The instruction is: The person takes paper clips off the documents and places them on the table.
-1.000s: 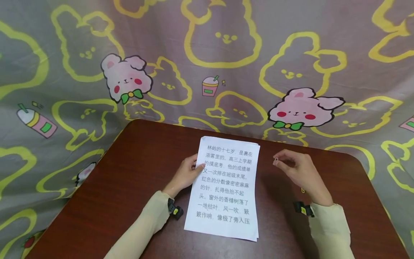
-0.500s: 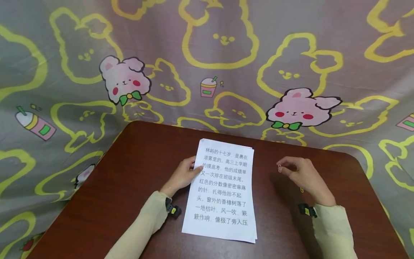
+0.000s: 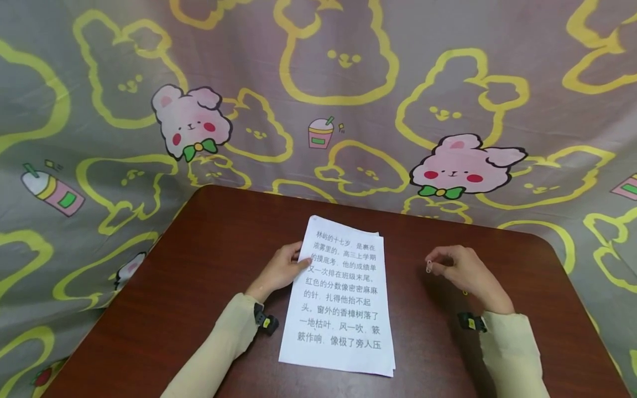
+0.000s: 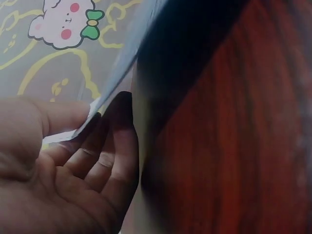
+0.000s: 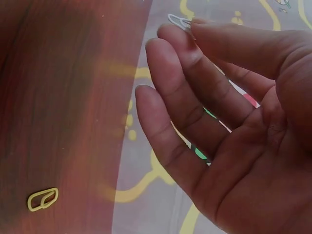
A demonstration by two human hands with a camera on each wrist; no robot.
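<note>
A small stack of white printed sheets (image 3: 340, 298) lies on the dark red-brown table (image 3: 199, 287). My left hand (image 3: 283, 269) grips the stack's left edge, thumb on top and fingers under the paper (image 4: 105, 100). My right hand (image 3: 460, 271) hovers to the right of the stack and pinches a small white paper clip (image 3: 429, 267) between thumb and forefinger; the right wrist view shows the paper clip (image 5: 179, 21) at the fingertips.
A yellow paper clip (image 5: 43, 199) lies on the table under the right hand. A grey cloth with rabbit prints (image 3: 348, 99) hangs behind the table and drapes round its sides. The table's rounded far corners are near the cloth.
The paper stack has slid toward me and turned slightly under the left hand. The right hand with the clip has dropped lower and nearer the table.
</note>
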